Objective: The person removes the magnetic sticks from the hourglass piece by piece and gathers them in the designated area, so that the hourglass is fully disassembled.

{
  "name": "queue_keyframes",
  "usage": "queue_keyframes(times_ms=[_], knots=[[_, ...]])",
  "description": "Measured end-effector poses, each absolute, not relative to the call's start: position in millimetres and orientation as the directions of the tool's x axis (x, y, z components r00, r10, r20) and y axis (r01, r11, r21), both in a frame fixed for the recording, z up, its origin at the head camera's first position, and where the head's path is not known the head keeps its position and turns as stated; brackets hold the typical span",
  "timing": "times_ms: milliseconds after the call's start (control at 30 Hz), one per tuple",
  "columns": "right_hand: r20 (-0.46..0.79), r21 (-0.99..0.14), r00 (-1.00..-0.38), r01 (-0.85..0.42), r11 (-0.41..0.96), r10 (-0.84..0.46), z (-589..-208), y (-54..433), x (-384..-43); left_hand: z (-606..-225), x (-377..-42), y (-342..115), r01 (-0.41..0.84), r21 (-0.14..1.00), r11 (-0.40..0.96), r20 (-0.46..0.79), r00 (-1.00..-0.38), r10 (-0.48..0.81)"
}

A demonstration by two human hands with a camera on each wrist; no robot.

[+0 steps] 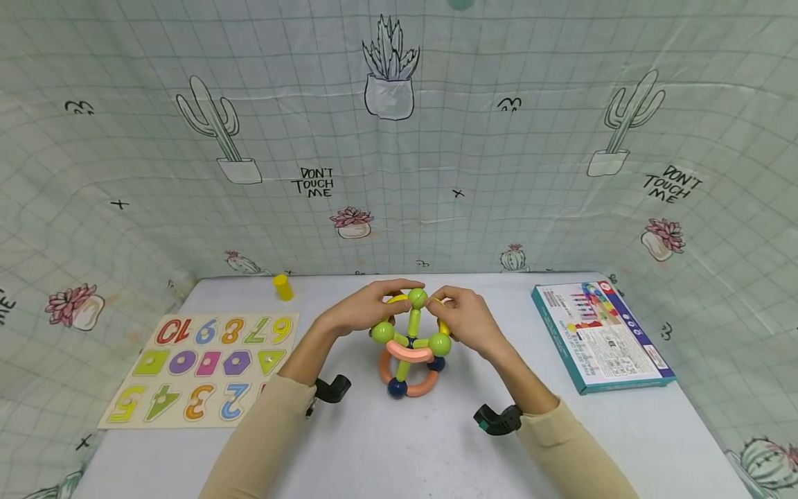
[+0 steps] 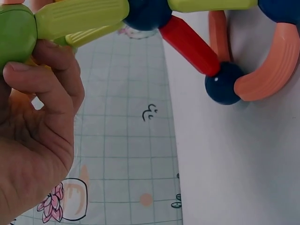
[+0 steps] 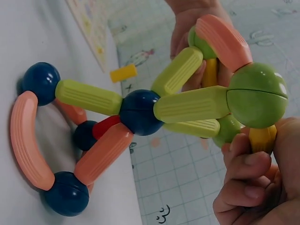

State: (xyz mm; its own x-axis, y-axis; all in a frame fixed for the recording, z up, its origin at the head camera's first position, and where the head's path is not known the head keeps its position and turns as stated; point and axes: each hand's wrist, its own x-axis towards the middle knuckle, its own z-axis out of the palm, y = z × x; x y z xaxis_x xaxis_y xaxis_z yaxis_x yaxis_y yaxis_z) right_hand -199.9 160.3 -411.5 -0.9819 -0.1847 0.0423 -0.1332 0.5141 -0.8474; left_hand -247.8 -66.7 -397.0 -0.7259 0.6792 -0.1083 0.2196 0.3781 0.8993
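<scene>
Standing on the counter (image 1: 430, 443), the model (image 1: 410, 343) rests on its coral ring (image 1: 422, 387), apparently the wide foot that steadies it. Left hand (image 1: 358, 310): fingers curled round one yellow rod (image 1: 397, 299), beside a green ball (image 1: 383, 333). Right hand (image 1: 469, 320): fingers pinching the other yellow rod (image 3: 262, 139), just under its ball (image 3: 258, 95). The two-sided hold probably braces the upper frame against tipping. Board (image 1: 187, 379) lies left, box (image 1: 601, 336) right, seemingly placed to leave working room between. Yellow cylinder (image 1: 282, 287) sits near the far edge, before the backdrop (image 1: 449, 229).
</scene>
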Motion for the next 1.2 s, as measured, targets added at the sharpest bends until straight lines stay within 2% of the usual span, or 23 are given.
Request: queue_keyframes(times_ms=[267, 467, 633, 867, 1033, 1200], knots=[[0.241, -0.736, -0.964, -0.258, 0.626, -0.114, -415.0, 157.4, -196.8, -396.8, -245.7, -66.5, 0.232, 0.899, 0.371, -0.091, -0.729, 0.678], [0.276, -0.725, -0.957, -0.271, 0.633, -0.093, -420.1, 161.2, -199.4, -395.8, -245.4, -64.4, 0.224, 0.898, 0.378, -0.101, -0.731, 0.674], [0.182, -0.791, -0.978, -0.208, 0.575, -0.104, -425.3, 172.1, -206.9, -397.2, -245.1, -66.8, 0.223, 0.895, 0.387, -0.107, -0.733, 0.671], [-0.055, -0.868, -0.991, -0.011, 0.496, -0.118, -445.9, 194.8, -219.1, -395.9, -239.4, -73.5, 0.214, 0.89, 0.403, -0.131, -0.727, 0.674], [-0.178, -0.839, -0.977, 0.088, 0.537, -0.118, -467.1, 204.3, -227.3, -394.2, -233.7, -76.2, 0.205, 0.89, 0.406, -0.151, -0.71, 0.688], [-0.186, -0.744, -0.97, 0.036, 0.667, -0.156, -487.0, 204.3, -235.7, -395.2, -228.3, -79.5, 0.199, 0.896, 0.397, -0.167, -0.678, 0.716]])
